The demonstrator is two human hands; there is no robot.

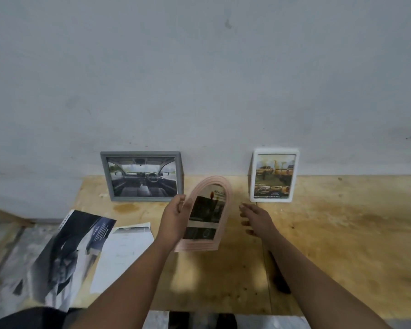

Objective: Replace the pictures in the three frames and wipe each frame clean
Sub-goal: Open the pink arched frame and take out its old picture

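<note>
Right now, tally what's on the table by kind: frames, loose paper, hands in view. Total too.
Picture frames: 3 - grey frame, pink arched frame, white frame
Loose paper items: 2 - dark car brochure, white sheet
Hands: 2 - left hand gripping the pink frame, right hand open beside it
Total: 7

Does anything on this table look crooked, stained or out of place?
Yes. The pink arched frame is off the table, tilted in the left hand, while the grey frame and white frame stand against the wall. A brownish stain marks the wood, and a brochure hangs over the table's left edge.
</note>
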